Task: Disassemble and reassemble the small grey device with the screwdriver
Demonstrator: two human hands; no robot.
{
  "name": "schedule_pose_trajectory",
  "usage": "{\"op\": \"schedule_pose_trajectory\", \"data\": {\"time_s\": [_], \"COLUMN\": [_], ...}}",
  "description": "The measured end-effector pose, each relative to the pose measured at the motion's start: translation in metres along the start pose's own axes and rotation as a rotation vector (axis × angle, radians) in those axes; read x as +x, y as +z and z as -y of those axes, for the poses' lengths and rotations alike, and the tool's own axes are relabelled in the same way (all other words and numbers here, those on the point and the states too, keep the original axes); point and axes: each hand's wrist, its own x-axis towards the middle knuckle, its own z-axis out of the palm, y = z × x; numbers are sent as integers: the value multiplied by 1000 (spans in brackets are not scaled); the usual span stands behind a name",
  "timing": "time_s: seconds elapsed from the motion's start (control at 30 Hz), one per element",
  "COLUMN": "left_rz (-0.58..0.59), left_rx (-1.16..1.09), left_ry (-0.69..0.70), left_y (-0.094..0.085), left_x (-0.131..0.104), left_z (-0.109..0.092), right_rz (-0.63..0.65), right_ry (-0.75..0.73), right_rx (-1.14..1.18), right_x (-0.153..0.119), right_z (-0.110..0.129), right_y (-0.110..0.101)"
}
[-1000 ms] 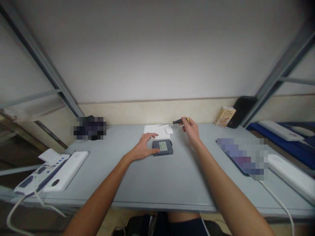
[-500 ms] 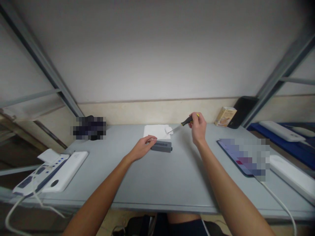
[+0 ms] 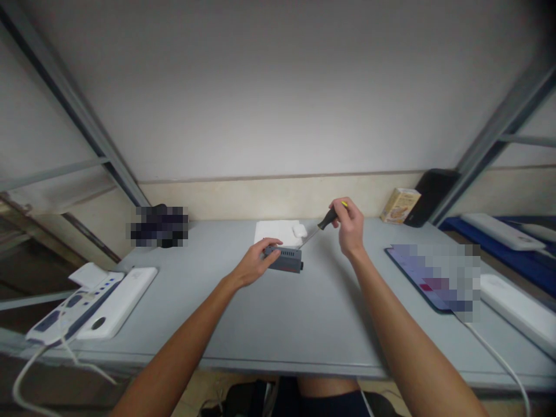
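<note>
On the grey desk lies a dark grey slotted box point(image 3: 286, 262), with a row of vents along its top and a small black knob at its right end. My left hand point(image 3: 257, 260) grips the box's left end, thumb in front and fingers behind. A screwdriver point(image 3: 326, 219) with a black and yellow handle is held in my right hand point(image 3: 350, 225), its shaft slanting down to the left. The tip is at the box's top right corner; whether it touches I cannot tell. Behind the box is a white sheet point(image 3: 275, 231) with a small white object point(image 3: 299, 230) on its right side.
White power strips point(image 3: 124, 304) lie at the left, with a blurred dark item point(image 3: 158, 226) behind. To the right are a tablet-like device point(image 3: 425, 281) with a cable, a yellow box point(image 3: 400, 205) and a black case point(image 3: 434, 197) against the wall.
The screwdriver tip has come down from over the white sheet to the box's right corner. My left thumb now lies across the box's front, and the box is tilted slightly.
</note>
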Motion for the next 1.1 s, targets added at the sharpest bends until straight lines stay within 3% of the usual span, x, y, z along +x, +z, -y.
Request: {"op": "schedule_pose_trajectory", "data": {"time_s": [0.27,0.63,0.73,0.87,1.0,1.1], "left_rz": [39,12,-7,9,43,39], "left_rx": [37,29,39,97,180,218], "left_ry": [44,24,43,128,170,182], "left_y": [3,12,14,14,11,10], "left_x": [-2,-2,-1,-2,-3,-2], "left_z": [-4,1,1,-2,-7,-9], "right_rz": [78,404,319,44,4,58], "right_ry": [-7,36,12,-27,218,393], "right_rx": [-34,148,80,-111,-153,-126], "right_x": [-3,-7,-5,0,0,-5], "right_z": [8,30,24,1,-28,-43], "right_y": [4,13,15,16,14,16]}}
